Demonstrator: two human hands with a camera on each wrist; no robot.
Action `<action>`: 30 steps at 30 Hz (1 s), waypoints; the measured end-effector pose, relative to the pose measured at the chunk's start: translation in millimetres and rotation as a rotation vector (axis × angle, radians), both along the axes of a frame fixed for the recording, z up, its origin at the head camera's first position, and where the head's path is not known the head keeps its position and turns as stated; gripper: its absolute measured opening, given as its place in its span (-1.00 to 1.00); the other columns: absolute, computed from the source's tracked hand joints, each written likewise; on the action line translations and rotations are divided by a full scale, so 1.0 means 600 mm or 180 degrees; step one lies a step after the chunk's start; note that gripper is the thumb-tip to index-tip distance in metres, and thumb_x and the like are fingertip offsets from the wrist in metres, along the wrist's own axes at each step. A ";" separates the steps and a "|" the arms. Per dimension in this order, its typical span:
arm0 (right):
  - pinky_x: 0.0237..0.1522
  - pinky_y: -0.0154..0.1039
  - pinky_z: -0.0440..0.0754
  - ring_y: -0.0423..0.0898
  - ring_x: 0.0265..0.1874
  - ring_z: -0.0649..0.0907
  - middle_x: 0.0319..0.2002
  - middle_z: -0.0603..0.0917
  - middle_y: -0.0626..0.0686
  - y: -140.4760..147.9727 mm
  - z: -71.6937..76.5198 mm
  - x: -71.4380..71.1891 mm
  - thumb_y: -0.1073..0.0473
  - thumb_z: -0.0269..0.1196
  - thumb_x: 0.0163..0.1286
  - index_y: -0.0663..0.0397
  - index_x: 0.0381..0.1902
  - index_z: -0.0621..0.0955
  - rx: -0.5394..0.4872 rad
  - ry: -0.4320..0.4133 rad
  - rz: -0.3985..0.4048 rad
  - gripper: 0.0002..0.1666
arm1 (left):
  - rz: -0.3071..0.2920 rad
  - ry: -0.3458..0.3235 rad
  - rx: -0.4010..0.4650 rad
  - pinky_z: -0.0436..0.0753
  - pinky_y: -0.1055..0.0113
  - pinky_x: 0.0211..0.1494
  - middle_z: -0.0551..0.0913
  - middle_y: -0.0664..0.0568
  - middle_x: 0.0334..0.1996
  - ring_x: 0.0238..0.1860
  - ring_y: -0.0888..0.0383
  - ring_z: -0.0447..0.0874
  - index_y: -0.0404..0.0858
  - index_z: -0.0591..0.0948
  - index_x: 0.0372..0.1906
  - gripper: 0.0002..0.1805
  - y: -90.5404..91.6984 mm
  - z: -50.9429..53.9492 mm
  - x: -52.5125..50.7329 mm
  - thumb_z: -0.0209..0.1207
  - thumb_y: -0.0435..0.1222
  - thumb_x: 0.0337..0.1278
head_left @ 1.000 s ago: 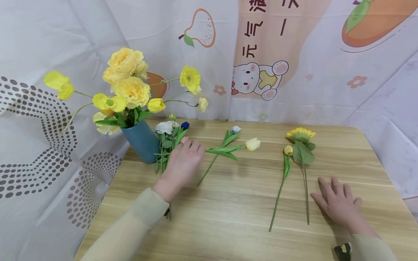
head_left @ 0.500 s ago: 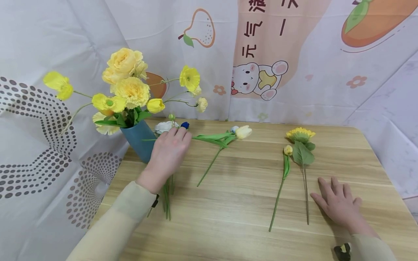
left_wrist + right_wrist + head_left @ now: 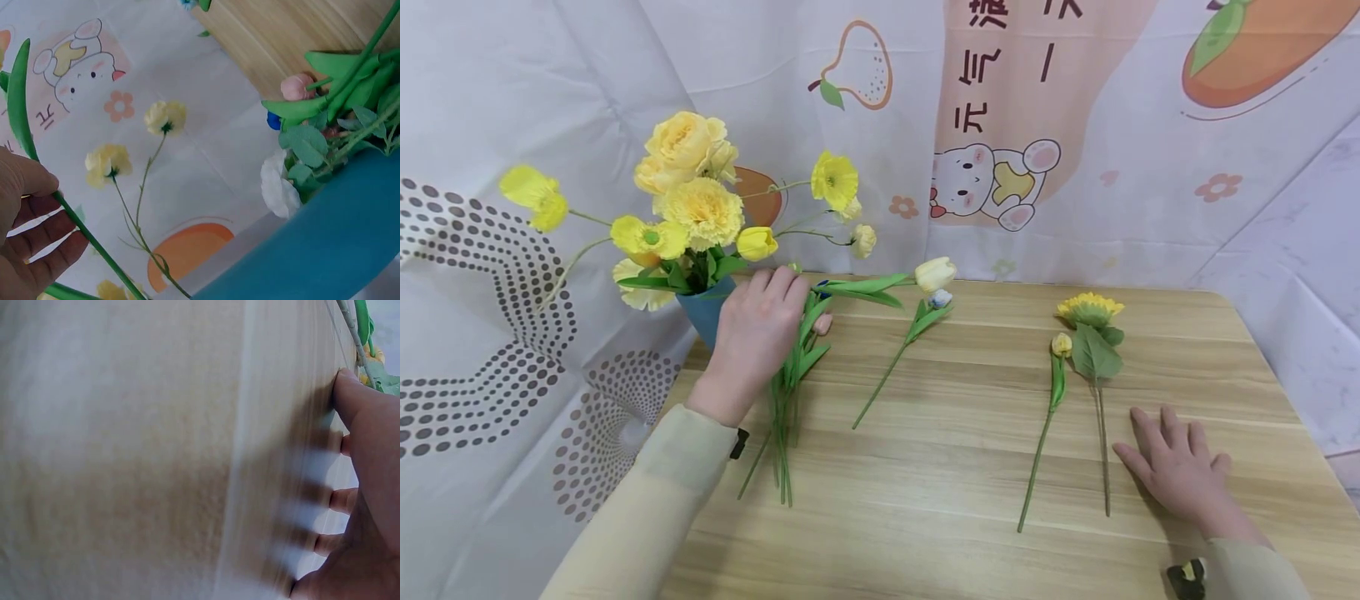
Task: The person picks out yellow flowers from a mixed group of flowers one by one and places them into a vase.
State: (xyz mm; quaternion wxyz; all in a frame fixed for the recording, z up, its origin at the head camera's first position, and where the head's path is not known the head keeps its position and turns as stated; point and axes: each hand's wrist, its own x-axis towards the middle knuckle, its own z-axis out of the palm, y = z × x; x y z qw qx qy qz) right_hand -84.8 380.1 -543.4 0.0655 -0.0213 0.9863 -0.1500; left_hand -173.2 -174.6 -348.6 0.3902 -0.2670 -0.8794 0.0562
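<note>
My left hand (image 3: 758, 333) pinches the green stem of a cream-white tulip (image 3: 936, 273), held above the table just right of the blue vase (image 3: 698, 317). In the left wrist view, thumb and fingers close on the tulip stem (image 3: 87, 231) below a long leaf. Yellow flowers (image 3: 703, 212) fill the vase. Below my left hand lies a bunch of stems with a pink tulip (image 3: 823, 323), a blue bud and a white flower (image 3: 279, 187). My right hand (image 3: 1180, 471) rests on the table with its fingers spread, holding nothing.
A pale blue tulip (image 3: 940, 298) lies mid-table. Near my right hand lie a small yellow tulip (image 3: 1062, 345) and a sunflower (image 3: 1090, 312). A printed cloth (image 3: 865, 125) hangs behind the wooden table (image 3: 925, 500). Yellow blooms on thin stems reach out from the vase.
My left hand has carried the white tulip left and upward, toward the vase, uncovering the pink tulip and stems on the table. The right hand stays put.
</note>
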 end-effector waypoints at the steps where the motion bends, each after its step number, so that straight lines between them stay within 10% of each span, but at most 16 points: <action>1: -0.04 0.82 -0.08 0.76 0.35 -0.10 0.48 -0.12 0.60 0.000 0.000 0.001 -0.31 -0.06 0.61 0.13 0.58 0.04 0.0000 0.0005 -0.0002 -0.12 | -0.0001 0.0018 0.0020 0.66 0.03 -0.37 0.65 -0.23 -0.24 -0.26 -0.18 0.66 -0.41 0.63 -0.18 -0.90 -0.002 0.000 -0.002 0.12 -0.55 0.37; 19: -0.02 0.83 -0.14 0.76 0.37 -0.15 0.50 -0.17 0.59 -0.001 -0.002 0.003 -0.30 -0.08 0.62 0.14 0.60 0.00 -0.0033 -0.0014 0.0005 -0.11 | 0.0163 0.0103 0.0563 0.69 -0.01 -0.45 0.72 -0.24 -0.18 -0.34 -0.22 0.69 -0.39 0.66 -0.10 -0.88 -0.033 0.000 -0.021 0.14 -0.47 0.40; 30: 0.00 0.82 -0.14 0.75 0.38 -0.17 0.51 -0.18 0.58 -0.002 -0.002 0.005 -0.30 -0.09 0.62 0.14 0.60 0.00 -0.0032 -0.0019 -0.0008 -0.10 | 0.0137 0.0079 0.1246 0.70 -0.11 -0.12 0.70 -0.26 -0.15 -0.20 -0.27 0.66 -0.41 0.65 -0.09 -0.85 -0.055 0.013 -0.029 0.11 -0.43 0.45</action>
